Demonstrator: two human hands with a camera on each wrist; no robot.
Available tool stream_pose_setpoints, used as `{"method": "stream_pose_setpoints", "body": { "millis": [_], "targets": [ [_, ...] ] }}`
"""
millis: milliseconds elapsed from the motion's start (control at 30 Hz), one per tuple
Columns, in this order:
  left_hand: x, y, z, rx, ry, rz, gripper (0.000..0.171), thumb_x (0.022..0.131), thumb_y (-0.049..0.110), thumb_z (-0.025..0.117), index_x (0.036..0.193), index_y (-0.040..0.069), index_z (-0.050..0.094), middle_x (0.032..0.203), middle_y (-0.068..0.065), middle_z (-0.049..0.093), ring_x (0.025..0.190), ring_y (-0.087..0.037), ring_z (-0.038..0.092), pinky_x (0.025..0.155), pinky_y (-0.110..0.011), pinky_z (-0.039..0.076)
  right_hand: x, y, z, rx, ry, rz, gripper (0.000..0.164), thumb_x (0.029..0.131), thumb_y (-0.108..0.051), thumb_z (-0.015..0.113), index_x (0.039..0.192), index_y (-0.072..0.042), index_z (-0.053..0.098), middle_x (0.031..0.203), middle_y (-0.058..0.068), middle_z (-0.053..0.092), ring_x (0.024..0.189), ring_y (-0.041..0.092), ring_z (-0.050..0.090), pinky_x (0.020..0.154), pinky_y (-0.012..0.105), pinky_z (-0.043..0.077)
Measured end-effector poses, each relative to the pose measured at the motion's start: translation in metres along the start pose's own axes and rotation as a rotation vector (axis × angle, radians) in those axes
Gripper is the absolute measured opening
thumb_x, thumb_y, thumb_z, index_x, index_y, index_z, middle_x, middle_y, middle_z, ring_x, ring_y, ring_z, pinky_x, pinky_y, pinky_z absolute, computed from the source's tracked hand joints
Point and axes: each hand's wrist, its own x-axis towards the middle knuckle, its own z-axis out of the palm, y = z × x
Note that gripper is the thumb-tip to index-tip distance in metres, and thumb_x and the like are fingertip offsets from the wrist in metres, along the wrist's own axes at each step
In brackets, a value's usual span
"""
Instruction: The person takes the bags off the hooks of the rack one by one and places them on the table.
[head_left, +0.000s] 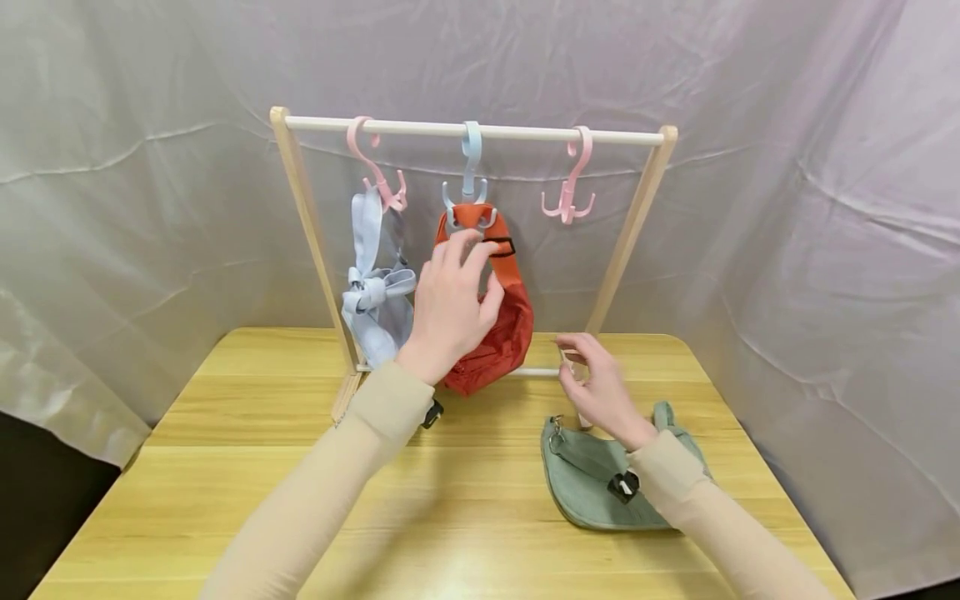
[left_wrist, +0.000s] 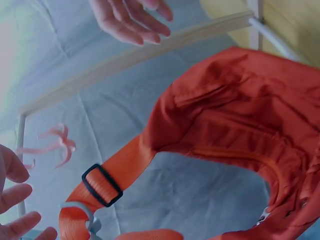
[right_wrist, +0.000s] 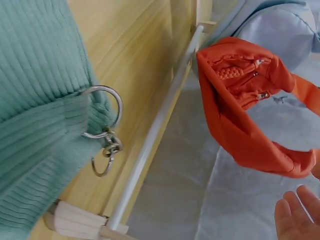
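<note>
A red bag [head_left: 510, 333] hangs by its orange strap [left_wrist: 125, 170] from the light blue hook [head_left: 471, 158]. My left hand [head_left: 453, 300] is in front of this bag, near the strap, with loosely bent fingers and nothing held. In the left wrist view the strap's black buckle [left_wrist: 102, 185] shows beside the hook prongs. My right hand [head_left: 600, 387] hovers lower right by the rack's post, its thumb and fingers apart and empty. Below it a green corduroy bag [head_left: 585, 475] lies on the table; metal rings [right_wrist: 112, 112] show at its corner.
A pale blue bag [head_left: 367, 292] with a knotted strap hangs on the left pink hook [head_left: 382, 183]. The right pink hook [head_left: 568, 192] holds no bag. A wooden rack [head_left: 633, 217] with a white rod [head_left: 525, 132] stands on the table [head_left: 247, 467], before grey curtains.
</note>
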Motion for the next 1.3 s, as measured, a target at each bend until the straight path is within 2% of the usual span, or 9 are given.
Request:
{"method": "stream_pose_setpoints", "body": {
  "millis": [233,433,633,933,1067,1300],
  "targets": [
    [0.018,-0.008,-0.006,-0.002,0.0,-0.099,0.034,0.094,0.017,0.057,0.128,0.013,0.062,0.142,-0.012,0.05,0.122,-0.035,0.052,0.084,-0.05,0.048,0.012,-0.012,0.01,-0.08,0.007,-0.126,0.041,0.083,0.012,0.06,0.123,0.001,0.064,0.124,0.017,0.062,0.113,0.029,0.062,0.093,0.045,0.055],
    [0.027,-0.016,-0.006,-0.015,-0.048,-0.191,0.042,0.095,0.02,0.058,0.136,0.016,0.057,0.149,-0.013,0.045,0.127,-0.037,0.05,0.092,-0.053,0.048,0.02,-0.021,0.019,-0.097,0.032,-0.172,0.042,0.082,0.011,0.059,0.122,0.001,0.064,0.127,0.018,0.059,0.116,0.029,0.06,0.094,0.044,0.052],
    [0.03,-0.018,-0.004,-0.003,-0.084,-0.251,0.055,0.095,0.022,0.06,0.148,0.018,0.046,0.149,-0.016,0.043,0.125,-0.039,0.051,0.091,-0.053,0.047,0.022,-0.028,0.023,-0.082,0.03,-0.179,0.043,0.082,0.011,0.059,0.124,0.002,0.062,0.13,0.023,0.057,0.117,0.03,0.058,0.095,0.045,0.051],
    [0.033,-0.019,-0.003,-0.003,-0.18,-0.352,0.063,0.097,0.028,0.057,0.154,0.015,0.035,0.15,-0.02,0.041,0.12,-0.042,0.052,0.096,-0.055,0.046,0.026,-0.029,0.029,-0.09,0.033,-0.147,0.044,0.083,0.008,0.058,0.127,0.002,0.06,0.135,0.025,0.051,0.116,0.032,0.059,0.097,0.047,0.051],
    [0.037,-0.02,-0.002,-0.012,-0.201,-0.365,0.063,0.097,0.029,0.057,0.155,0.017,0.034,0.148,-0.019,0.043,0.12,-0.041,0.052,0.097,-0.055,0.046,0.027,-0.03,0.029,-0.089,0.042,-0.141,0.044,0.083,0.009,0.059,0.127,0.002,0.059,0.136,0.025,0.051,0.117,0.032,0.058,0.097,0.048,0.052],
    [0.04,-0.02,0.0,-0.025,-0.197,-0.35,0.057,0.097,0.024,0.056,0.151,0.018,0.039,0.144,-0.018,0.047,0.119,-0.039,0.053,0.095,-0.055,0.046,0.033,-0.031,0.029,-0.066,0.057,-0.099,0.046,0.082,0.009,0.059,0.128,0.003,0.059,0.136,0.025,0.05,0.119,0.033,0.057,0.096,0.046,0.052]
  ]
}}
